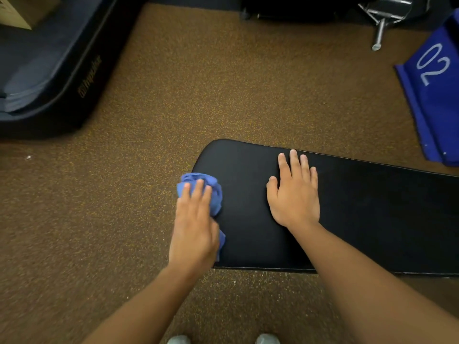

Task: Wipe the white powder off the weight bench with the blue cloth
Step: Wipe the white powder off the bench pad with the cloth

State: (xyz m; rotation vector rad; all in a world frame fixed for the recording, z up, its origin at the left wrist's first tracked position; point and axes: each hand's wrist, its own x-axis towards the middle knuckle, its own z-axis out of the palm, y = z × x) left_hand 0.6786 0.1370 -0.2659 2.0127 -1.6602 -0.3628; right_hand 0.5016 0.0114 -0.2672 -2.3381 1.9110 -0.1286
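The black padded weight bench (pixel 372 214) runs from centre to the right edge of the head view, its rounded end pointing left. My left hand (pixel 193 229) presses the crumpled blue cloth (pixel 213 192) down on the bench's left end, at its rim. My right hand (pixel 294 192) lies flat on the pad, palm down, fingers apart, holding nothing. No white powder shows on the visible black surface.
Brown speckled floor (pixel 198 90) surrounds the bench. A dark padded mat or case (pixel 49 70) lies at the upper left. A blue item marked "02" (pixel 437 90) sits at the right. Chrome metal equipment (pixel 385 18) stands at the top right. My shoes (pixel 178 340) show at the bottom.
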